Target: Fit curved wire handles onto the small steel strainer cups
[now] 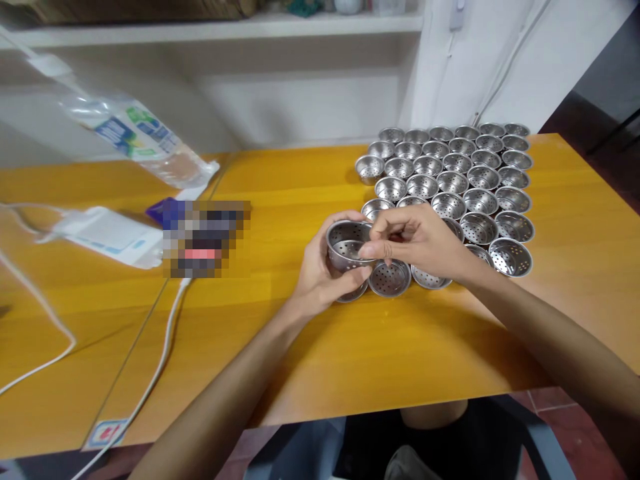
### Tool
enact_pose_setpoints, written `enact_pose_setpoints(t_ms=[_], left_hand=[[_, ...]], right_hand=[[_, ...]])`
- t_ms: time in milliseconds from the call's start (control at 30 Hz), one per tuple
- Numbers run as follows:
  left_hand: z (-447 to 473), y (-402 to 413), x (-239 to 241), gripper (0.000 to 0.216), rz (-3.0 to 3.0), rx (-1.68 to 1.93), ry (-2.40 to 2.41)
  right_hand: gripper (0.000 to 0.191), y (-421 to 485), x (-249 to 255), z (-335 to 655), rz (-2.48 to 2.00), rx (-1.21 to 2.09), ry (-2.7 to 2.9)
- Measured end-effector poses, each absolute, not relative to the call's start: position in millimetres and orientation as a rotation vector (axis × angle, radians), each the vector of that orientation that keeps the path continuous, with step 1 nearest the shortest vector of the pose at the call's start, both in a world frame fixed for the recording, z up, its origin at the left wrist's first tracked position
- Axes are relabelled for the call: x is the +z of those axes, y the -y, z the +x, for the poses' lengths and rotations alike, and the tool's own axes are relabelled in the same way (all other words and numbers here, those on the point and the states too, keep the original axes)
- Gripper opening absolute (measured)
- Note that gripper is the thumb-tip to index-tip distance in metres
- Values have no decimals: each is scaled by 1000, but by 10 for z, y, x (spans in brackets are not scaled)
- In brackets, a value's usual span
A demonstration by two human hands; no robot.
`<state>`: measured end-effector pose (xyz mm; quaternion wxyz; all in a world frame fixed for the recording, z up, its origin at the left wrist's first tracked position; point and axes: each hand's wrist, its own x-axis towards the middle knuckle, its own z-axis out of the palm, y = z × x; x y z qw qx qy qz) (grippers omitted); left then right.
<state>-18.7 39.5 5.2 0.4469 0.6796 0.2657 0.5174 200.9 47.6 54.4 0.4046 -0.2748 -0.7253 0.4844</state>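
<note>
My left hand [317, 275] is wrapped around a round stainless steel strainer cup [341, 259] with small holes in its wall and base. The cup is raised a little over the table, its mouth tilted up toward me. At the cup's right rim, my right hand [417, 241] has thumb and forefinger pinched together, the thumb tip over the opening. What sits between those fingertips, if anything, is too small to see. Below and behind both hands stand rows of matching strainer cups [511, 259], mouths up; my hands partly cover the nearest ones.
On the yellow wooden table [320, 373], a clear plastic bottle [150, 143] and a white power bank [113, 235] are at the left. A white cable [167, 333] runs from a blurred-out object [205, 240] to the front edge. A white shelf [300, 30] stands behind.
</note>
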Motion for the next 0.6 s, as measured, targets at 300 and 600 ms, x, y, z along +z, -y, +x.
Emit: enact_pose_setpoints(t_ms=[300,600], left_hand=[[-394,-815,138,81,1732,1410,-911],[-386,-1859,-124,47,2196,1261,-1301]], right_hand=[[23,-160,604,2033,-943,218,2022],[22,773,-224,1682,-27,-104,2143]])
